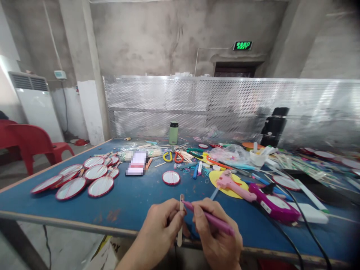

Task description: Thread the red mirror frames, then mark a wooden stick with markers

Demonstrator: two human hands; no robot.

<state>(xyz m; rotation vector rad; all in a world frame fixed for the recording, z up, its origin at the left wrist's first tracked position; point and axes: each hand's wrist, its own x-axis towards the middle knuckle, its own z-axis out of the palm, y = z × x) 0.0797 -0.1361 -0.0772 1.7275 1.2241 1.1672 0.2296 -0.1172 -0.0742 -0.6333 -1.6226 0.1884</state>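
My left hand (160,230) pinches a thin wooden craft stick (180,217), held upright near the table's front edge. My right hand (218,234) grips a pink pen (213,221) like a writing tool, its tip touching the upper part of the stick. Both hands hover just above the blue table (129,198). A single round white disc with a red rim (171,177) lies a little beyond the hands.
Several red-rimmed discs (84,178) lie at the left. A pink glue gun (233,185) on a yellow disc, a purple glue gun (274,204) with black cable, scissors (171,156), pens and sticks crowd the right. A green bottle (173,133) stands by the perforated metal panel. Red chairs (30,144) at left.
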